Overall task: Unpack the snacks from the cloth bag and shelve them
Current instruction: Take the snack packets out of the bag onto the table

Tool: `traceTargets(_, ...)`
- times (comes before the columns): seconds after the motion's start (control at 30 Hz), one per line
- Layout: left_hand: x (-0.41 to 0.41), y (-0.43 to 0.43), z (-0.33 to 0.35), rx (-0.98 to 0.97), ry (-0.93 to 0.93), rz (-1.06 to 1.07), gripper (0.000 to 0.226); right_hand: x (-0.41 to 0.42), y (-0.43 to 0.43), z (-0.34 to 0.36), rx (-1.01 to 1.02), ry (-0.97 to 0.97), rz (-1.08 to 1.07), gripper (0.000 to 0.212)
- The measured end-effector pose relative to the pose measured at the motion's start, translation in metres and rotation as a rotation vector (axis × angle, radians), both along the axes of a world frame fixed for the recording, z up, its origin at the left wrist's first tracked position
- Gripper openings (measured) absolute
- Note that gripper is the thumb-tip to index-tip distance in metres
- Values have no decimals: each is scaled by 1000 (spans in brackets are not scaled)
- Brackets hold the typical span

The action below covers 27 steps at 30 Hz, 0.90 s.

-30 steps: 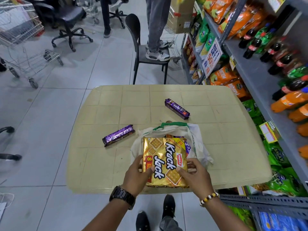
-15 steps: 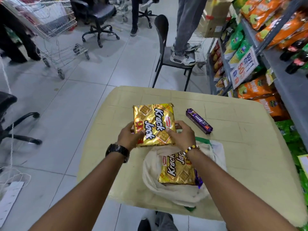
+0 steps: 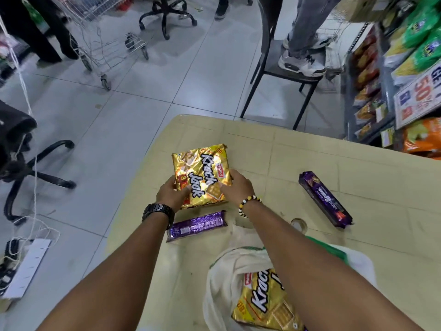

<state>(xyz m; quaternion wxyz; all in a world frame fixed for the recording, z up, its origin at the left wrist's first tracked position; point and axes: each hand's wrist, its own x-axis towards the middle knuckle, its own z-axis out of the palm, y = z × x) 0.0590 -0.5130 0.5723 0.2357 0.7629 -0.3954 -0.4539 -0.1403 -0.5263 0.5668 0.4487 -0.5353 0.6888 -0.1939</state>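
Nearest me, the cloth bag gaped, a second gold pack inside. Beyond, my left hand and right hand clamped the Krack Jack pack by its edges, low on the table. Unpacking, I judged; next, let go, reach for the bag.

Gold cracker pack, purple biscuit rolls, white cloth bag, beige table
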Motion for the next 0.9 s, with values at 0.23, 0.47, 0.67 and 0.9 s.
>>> traceTargets(0.23, -4, 1, -3, 40, -209, -217, 48, -22, 5, -2, 137, -25, 146, 56)
traceTargets(0.47, -47, 83, 36, -96, -227, -372, 69, -85, 87, 50, -51, -104, -111, 48)
traceTargets(0.67, -103, 188, 58, -300, -127, -761, 41, -133, 224, 71, -116, 44, -290, 30)
traceTargets(0.9, -161, 281, 52, -119, -160, -1313, 45, -198, 343, 37, -43, 727, -142, 32)
